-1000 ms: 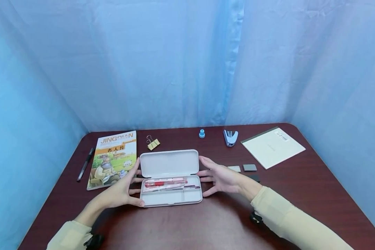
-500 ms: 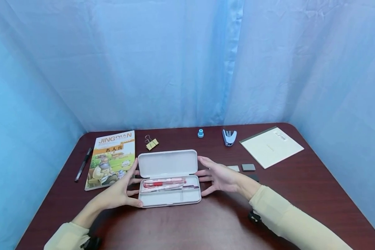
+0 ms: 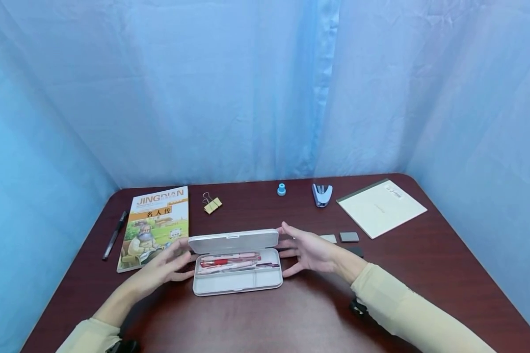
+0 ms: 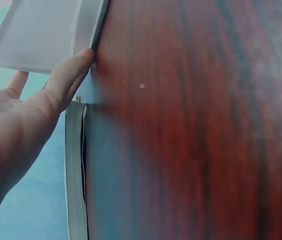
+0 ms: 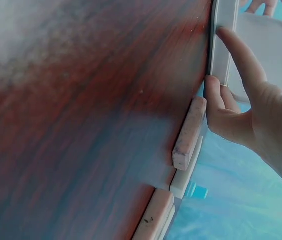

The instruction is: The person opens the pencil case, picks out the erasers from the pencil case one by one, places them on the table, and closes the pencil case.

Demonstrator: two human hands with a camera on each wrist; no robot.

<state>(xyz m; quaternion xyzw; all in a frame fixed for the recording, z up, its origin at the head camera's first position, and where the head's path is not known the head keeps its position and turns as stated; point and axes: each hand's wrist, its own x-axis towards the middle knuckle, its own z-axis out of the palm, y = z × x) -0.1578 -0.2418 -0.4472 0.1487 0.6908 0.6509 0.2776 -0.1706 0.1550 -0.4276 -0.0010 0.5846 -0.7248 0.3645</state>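
Note:
A white pencil case [image 3: 223,283] stands between the hands in the head view, its lid [image 3: 234,241] tipped partway forward over the base. Several red, pink and white pens [image 3: 231,263] lie in its rear compartment; the front compartments hold nothing. At the left end, my left hand [image 3: 159,272] has its fingers extended along the lid and base. The left wrist view puts one fingertip [image 4: 85,56] at the base's side. My right hand [image 3: 313,251] is spread at the right end, fingertips against the base's side [image 5: 224,47] in the right wrist view.
A book [image 3: 154,230] and black pen [image 3: 115,236] lie left. Behind are a yellow binder clip [image 3: 213,204], a small blue cap-like piece [image 3: 281,189] and a light blue stapler [image 3: 322,195]. Right are a notebook [image 3: 382,208] and grey block [image 3: 349,237], like an eraser.
The lid has tipped forward from its leaned-back position. My left thumb has left the case's front left corner and the left hand has shifted slightly; the right hand has stayed nearly in place.

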